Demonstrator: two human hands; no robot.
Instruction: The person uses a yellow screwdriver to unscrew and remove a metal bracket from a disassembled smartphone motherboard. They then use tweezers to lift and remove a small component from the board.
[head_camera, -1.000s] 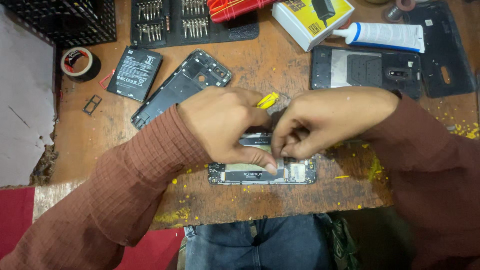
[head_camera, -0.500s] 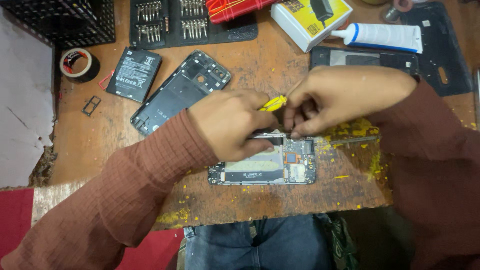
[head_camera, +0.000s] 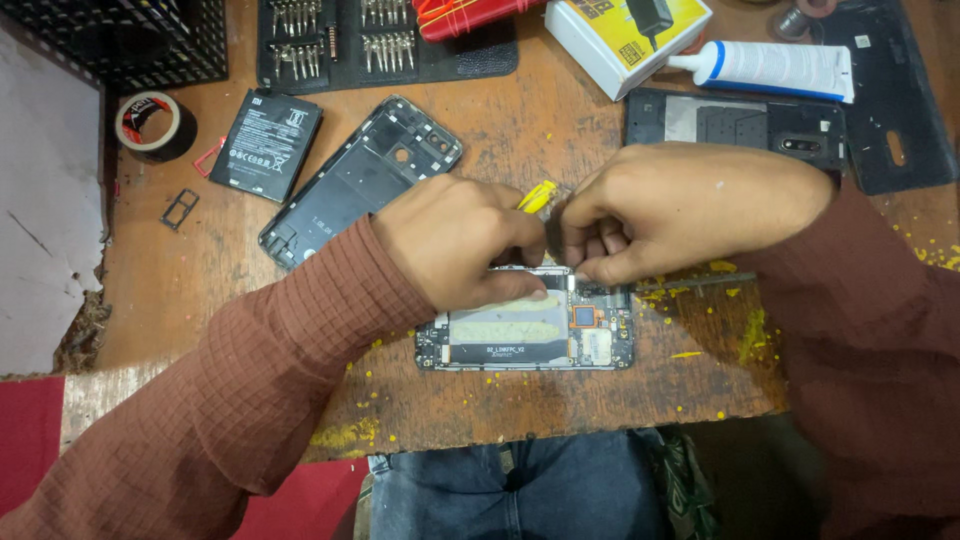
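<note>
Clearly, your left hand (head_camera: 455, 240) pressed flat on the opened phone (head_camera: 525, 335) at lower centre of the desk (head_camera: 520, 120), thumb on its top edge. Your right hand (head_camera: 665, 205) was pinched shut on a yellow-handled tool (head_camera: 537, 196) above it. That bare board looked thin, light and fragile; it was best held by the outer frame edges, not the exposed circuitry.
</note>
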